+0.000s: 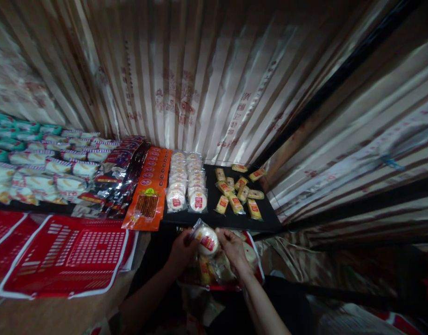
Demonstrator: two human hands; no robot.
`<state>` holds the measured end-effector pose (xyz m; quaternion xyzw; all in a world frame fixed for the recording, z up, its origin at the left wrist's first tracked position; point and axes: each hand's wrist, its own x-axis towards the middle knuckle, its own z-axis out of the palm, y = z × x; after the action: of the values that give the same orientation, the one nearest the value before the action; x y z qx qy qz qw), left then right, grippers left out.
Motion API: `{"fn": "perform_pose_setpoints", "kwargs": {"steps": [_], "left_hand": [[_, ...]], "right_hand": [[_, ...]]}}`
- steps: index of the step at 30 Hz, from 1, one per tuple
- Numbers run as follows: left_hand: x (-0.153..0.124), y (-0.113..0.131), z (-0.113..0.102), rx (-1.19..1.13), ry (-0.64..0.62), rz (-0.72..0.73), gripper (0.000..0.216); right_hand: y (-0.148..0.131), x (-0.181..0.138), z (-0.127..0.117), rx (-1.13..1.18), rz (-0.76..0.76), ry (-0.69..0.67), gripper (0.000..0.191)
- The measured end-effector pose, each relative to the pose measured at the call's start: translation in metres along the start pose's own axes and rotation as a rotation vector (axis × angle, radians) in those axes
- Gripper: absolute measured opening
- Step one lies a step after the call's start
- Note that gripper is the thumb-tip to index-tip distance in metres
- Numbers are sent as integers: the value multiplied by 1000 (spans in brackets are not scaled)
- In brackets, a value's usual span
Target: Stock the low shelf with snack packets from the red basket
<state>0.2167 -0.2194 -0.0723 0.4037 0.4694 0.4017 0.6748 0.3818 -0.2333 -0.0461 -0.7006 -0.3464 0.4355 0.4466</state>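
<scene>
My left hand (pixel 182 249) and my right hand (pixel 232 246) pinch opposite edges of a clear-wrapped round white cake (pixel 206 239) with a red label. It is held above a red basket (pixel 256 253) in front of me. Inside the basket lie more wrapped snacks, some round and pale, others yellow; my hands hide part of them. Just beyond, two rows of similar wrapped round cakes (pixel 198 200) stand on the black table (pixel 200 219). To their right, small yellow wrapped snacks (pixel 235 203) lie in a loose scatter.
Left of the cakes are an orange snack bag (pixel 147 190), dark shiny packets (pixel 121 172), white packets (pixel 70 184) and green packets (pixel 27 126). Another red basket (pixel 77 251) with a white rim sits at lower left. Pleated printed curtain (pixel 200 93) backs the table; a dark pole (pixel 304 107) slants at right.
</scene>
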Motion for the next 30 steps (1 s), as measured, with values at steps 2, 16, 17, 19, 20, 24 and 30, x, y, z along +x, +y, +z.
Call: {"fn": "perform_pose_setpoints", "kwargs": {"steps": [2,16,17,19,20,24,30], "left_hand": [[-2,2,-4,-44,47,-22,41],[18,34,-45,355,194,300,39],[21,37,-48,336,210,285,41],[29,41,-53,263,259,258,45],[33,43,-55,221,293,250,47],[44,47,-65,199,356,167,50],[55,57,-67,348,295,72,47]], "right_hand": [[0,-3,10,107,49,4,38],[-9,6,54,-243,-279,-106,40],[-12,9,61,-220,-283,-144,38],[-15,17,74,-200,-280,-161,38],[-16,20,79,-215,-278,-137,38],[-18,33,94,-375,-271,-11,37],[-19,41,96,-479,-237,50,37]]}}
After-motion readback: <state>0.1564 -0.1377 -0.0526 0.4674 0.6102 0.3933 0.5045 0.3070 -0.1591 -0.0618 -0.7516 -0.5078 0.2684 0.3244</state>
